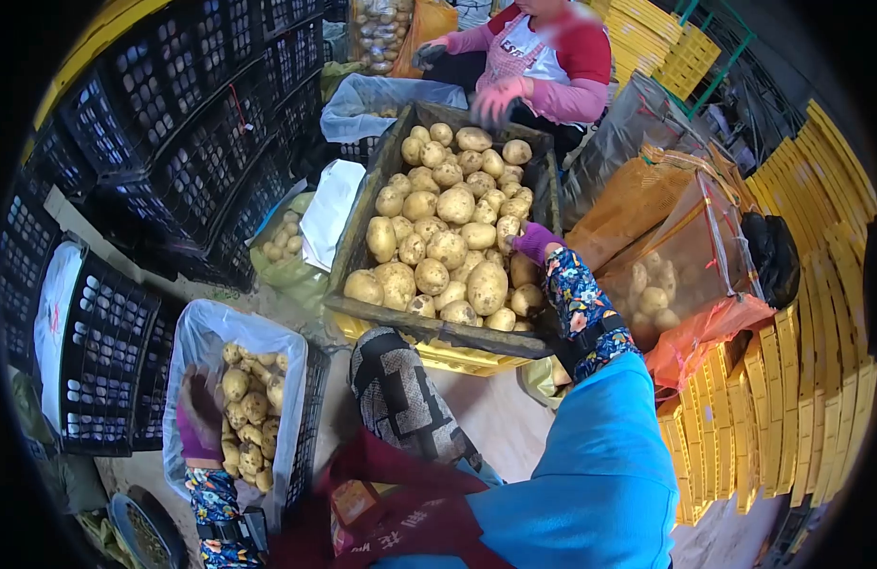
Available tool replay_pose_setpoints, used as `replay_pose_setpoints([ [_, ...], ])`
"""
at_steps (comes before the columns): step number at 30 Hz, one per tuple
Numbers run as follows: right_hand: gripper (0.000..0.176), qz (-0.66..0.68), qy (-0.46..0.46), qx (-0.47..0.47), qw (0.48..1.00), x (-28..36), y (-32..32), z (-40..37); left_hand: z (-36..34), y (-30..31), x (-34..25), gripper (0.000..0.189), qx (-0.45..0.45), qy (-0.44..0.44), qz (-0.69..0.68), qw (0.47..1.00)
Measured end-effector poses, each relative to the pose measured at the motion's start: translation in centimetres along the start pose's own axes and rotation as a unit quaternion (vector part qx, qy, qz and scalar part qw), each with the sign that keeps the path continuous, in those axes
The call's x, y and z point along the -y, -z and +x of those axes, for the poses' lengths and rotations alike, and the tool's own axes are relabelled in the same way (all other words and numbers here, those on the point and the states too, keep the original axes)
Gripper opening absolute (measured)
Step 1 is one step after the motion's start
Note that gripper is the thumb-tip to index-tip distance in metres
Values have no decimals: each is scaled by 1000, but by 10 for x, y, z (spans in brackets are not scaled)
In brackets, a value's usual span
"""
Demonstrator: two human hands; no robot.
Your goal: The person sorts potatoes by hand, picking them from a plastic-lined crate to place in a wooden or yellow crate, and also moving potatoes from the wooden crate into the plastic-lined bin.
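**A potato sorting yard**

We take this for a produce packing yard rather than a home or a shop. A broad wooden tray [429,328] heaped with potatoes [448,237] fills the middle. Black plastic crates [201,123] are stacked high on one side and yellow crates [818,313] on the other. A bag-lined crate [310,408] holds smaller potatoes, and orange mesh sacks [685,256] hold more. A person [552,57] in apron and gloves sits across the tray. We see bare ground [500,408] underfoot.
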State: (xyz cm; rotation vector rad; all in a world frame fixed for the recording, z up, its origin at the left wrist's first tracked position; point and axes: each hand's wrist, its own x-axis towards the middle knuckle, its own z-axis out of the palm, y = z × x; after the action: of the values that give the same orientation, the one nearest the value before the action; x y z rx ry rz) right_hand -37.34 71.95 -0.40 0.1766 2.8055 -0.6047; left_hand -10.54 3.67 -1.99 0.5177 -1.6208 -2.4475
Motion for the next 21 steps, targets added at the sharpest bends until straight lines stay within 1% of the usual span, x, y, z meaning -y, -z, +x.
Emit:
replay_pose_setpoints([
  [1,80,21,1,-38,999,4,-1,-3,-9,12,-7,68,-31,15,-6,999],
  [2,80,41,4,-75,996,10,-2,-6,-15,35,-3,69,-46,2,-37,998],
  [3,78,39,19,-78,996,19,0,-8,-24,56,-5,68,-65,1,-38,997],
  [4,78,-17,76,-86,993,-2,-20,18,-34,78,-6,67,-85,0,-38,996],
  [5,77,-15,51,-80,995,2,-17,20,-39,109,0,66,-94,-6,-52,994],
  [6,76,-11,23,-73,997,8,-17,18,-51,125,-1,66,-112,-5,-62,992],
  [7,77,-40,-3,-108,993,20,-16,11,-60,140,-2,66,-127,-4,-71,989],
  [10,92,-107,-33,-181,977,24,-34,19,-78,173,1,66,-164,0,-113,980],
  [12,102,-60,-35,-139,988,34,-27,0,-90,187,5,66,-177,-9,-125,976],
  [13,110,-52,-52,-133,988,33,-29,5,-95,190,6,66,-183,-5,-129,975],
  [16,112,-51,-36,-35,997,19,-17,23,-99,192,16,59,-231,-4,-164,959],
  [17,102,-38,-29,-10,999,14,-14,26,-101,195,20,57,-236,-3,-179,955],
  [20,90,-202,-77,-47,975,58,-6,-10,-96,203,35,63,-237,7,-149,960],
  [21,89,-238,-77,-55,967,58,-13,7,-94,206,40,63,-237,-3,-145,961],
])
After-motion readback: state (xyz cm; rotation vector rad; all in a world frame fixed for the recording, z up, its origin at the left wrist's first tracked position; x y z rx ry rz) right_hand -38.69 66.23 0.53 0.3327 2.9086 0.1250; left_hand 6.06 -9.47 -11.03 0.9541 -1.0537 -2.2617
